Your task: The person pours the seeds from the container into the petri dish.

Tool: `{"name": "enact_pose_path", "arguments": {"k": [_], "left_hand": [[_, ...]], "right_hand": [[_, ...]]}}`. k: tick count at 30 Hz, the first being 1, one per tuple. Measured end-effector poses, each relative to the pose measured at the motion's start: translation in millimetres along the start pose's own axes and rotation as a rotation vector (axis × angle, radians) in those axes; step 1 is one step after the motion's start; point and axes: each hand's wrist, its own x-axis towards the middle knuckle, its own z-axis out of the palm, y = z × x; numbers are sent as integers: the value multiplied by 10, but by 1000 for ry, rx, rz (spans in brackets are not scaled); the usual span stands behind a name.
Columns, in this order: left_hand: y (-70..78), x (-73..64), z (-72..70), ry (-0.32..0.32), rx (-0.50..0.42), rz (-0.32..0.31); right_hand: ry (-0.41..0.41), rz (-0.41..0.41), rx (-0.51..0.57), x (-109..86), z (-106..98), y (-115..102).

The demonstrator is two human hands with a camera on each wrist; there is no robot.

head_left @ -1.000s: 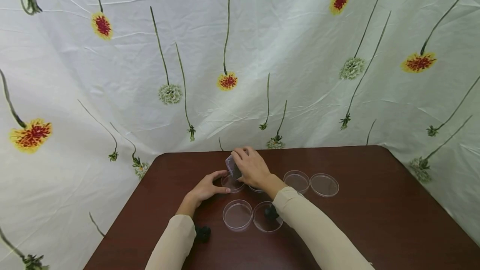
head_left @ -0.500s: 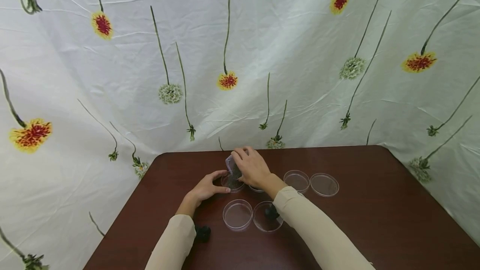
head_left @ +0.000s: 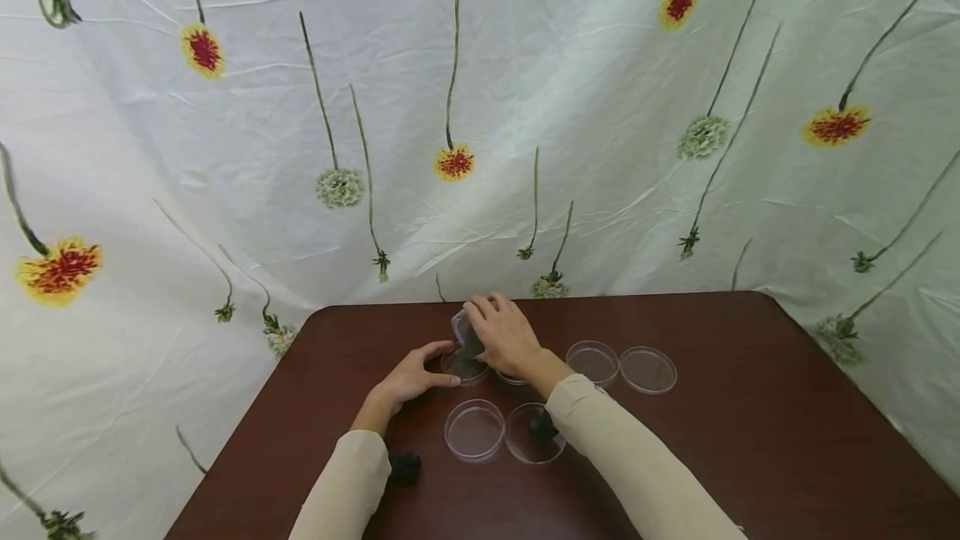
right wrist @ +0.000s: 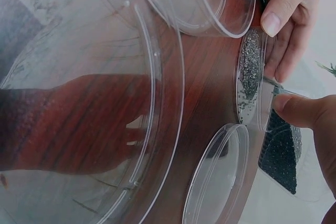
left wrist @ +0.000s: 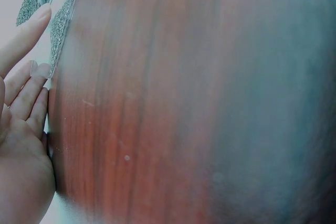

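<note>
My right hand (head_left: 504,333) grips a clear plastic box (right wrist: 312,184), tilted mouth-down over a petri dish (right wrist: 242,109). Dark granules (right wrist: 281,153) fill much of the box, and a heap of grey granules (right wrist: 251,64) lies in that dish below. On the dish's other side, my left hand (head_left: 410,375) holds its rim between thumb and fingers. The left wrist view catches the left thumb (left wrist: 26,40) and fingers at the dish edge, with granules showing through the clear wall. A second petri dish (head_left: 512,379) sits just right of it, partly hidden by my right hand.
Two petri dishes, one (head_left: 475,407) left and one (head_left: 525,457) right, stand side by side nearer me. Another pair, a dish (head_left: 592,343) and its neighbour (head_left: 648,391), stands right of my right forearm. A flower-print cloth (head_left: 615,215) hangs behind the dark wooden table (head_left: 757,440).
Granules have slid down to the tilted box's mouth, and a grey-green heap has formed in the dish beneath. Both hands keep about the same place.
</note>
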Motion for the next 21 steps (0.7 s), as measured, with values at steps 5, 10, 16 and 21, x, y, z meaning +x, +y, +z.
{"name": "enact_pose_path", "arguments": {"k": [5, 10, 16, 21], "left_hand": [[18, -11, 1, -3, 7, -2], [26, -3, 1, -4, 17, 5], [22, -2, -14, -4, 17, 13], [2, -1, -11, -6, 9, 6]], "right_hand": [[9, 54, 71, -2, 13, 16], [16, 137, 159, 4, 21, 54], [24, 192, 264, -9, -10, 65], [38, 237, 379, -5, -22, 67]]}}
